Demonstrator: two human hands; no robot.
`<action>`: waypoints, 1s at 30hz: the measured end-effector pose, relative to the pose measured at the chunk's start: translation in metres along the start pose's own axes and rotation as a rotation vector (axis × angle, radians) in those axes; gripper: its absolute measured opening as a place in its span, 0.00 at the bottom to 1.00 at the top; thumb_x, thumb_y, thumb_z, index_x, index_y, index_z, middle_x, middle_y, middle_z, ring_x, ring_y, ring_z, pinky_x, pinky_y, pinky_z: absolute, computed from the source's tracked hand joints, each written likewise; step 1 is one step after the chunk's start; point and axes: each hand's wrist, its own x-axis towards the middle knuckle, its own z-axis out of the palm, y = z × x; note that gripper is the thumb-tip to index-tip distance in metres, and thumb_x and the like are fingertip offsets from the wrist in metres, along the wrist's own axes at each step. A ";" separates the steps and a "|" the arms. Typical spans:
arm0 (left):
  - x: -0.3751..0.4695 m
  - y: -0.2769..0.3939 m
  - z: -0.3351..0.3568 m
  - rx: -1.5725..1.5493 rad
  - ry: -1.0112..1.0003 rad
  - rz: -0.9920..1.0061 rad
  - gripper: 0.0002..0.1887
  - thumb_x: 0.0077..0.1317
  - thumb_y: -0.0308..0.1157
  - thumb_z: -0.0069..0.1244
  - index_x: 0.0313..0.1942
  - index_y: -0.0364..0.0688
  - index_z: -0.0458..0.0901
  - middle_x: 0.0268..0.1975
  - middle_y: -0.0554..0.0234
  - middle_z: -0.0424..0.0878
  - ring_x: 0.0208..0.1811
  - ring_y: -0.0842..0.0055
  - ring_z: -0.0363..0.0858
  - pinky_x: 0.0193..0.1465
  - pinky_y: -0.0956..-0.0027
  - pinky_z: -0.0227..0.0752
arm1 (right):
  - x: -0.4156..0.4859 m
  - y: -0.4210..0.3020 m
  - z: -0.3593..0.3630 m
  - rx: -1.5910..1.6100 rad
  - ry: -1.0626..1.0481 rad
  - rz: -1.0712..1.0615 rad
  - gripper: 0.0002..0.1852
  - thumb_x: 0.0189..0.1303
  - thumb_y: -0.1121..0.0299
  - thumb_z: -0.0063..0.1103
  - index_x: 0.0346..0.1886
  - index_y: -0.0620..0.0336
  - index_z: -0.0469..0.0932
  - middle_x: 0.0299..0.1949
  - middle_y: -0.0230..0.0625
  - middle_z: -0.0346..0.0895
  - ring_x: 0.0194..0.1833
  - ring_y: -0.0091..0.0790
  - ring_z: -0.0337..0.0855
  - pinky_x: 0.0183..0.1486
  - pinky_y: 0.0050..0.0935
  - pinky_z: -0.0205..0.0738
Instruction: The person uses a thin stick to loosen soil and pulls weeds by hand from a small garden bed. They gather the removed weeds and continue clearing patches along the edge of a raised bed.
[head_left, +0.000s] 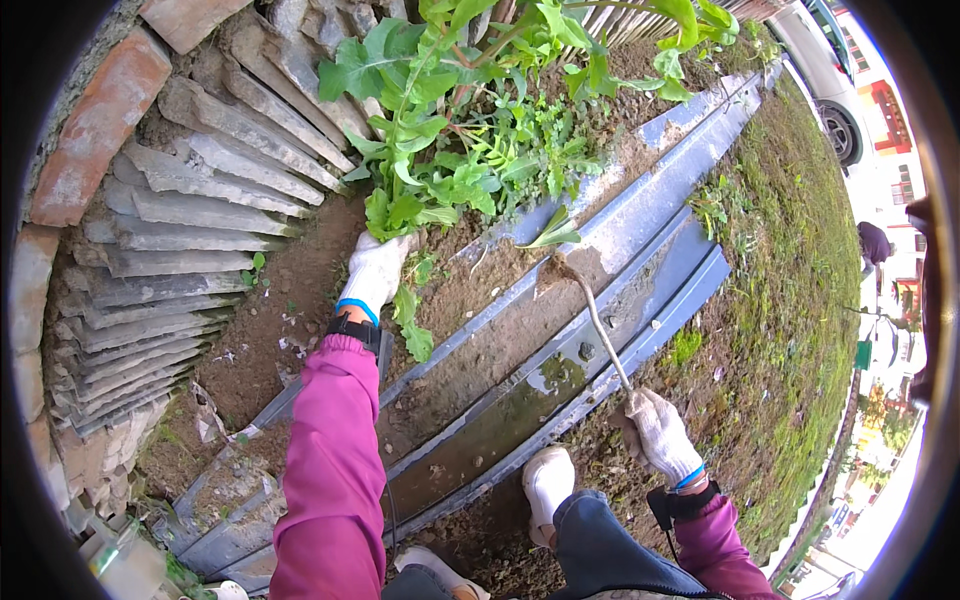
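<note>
My left hand (375, 271), in a white knit glove with a blue cuff, is closed around the lower part of a leafy green plant (405, 150). The leaves partly hide its fingertips. In my right hand (660, 433), also gloved, is a thin, curved-shafted hand hoe (600, 324). Its soil-caked head lies over a long ribbed metal sheet (637, 206). A loose leaf (553, 231) rests near the hoe's head. Brown soil (300, 262) surrounds the plant, and a smaller leafy weed (411, 319) grows beside my left wrist.
Grey roof tiles (202, 199) stand stacked on edge at left, with red bricks (101, 127) behind them. My white shoe (550, 484) is by the sheet's near edge. Mossy ground (787, 300) stretches right towards a parked car (817, 75) and a distant person (874, 244).
</note>
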 end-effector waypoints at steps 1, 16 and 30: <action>0.004 -0.011 -0.008 -0.074 0.055 0.018 0.23 0.76 0.30 0.62 0.68 0.37 0.80 0.59 0.62 0.89 0.56 0.73 0.86 0.60 0.65 0.81 | -0.001 -0.002 0.003 -0.043 0.047 -0.001 0.23 0.85 0.47 0.50 0.47 0.60 0.80 0.21 0.28 0.77 0.16 0.21 0.73 0.17 0.23 0.65; -0.159 0.063 -0.242 0.733 0.106 0.253 0.31 0.63 0.27 0.58 0.69 0.37 0.80 0.72 0.42 0.81 0.72 0.54 0.81 0.77 0.64 0.74 | 0.173 -0.169 0.085 -0.954 0.006 -0.792 0.25 0.82 0.40 0.48 0.55 0.50 0.84 0.37 0.50 0.89 0.43 0.59 0.91 0.47 0.53 0.84; -0.127 0.019 -0.175 1.605 0.095 -0.109 0.38 0.65 0.43 0.62 0.74 0.39 0.76 0.81 0.41 0.69 0.79 0.55 0.73 0.82 0.61 0.67 | 0.237 -0.268 0.027 -1.355 -0.063 -1.024 0.32 0.75 0.28 0.49 0.44 0.44 0.89 0.31 0.46 0.87 0.42 0.53 0.92 0.45 0.52 0.85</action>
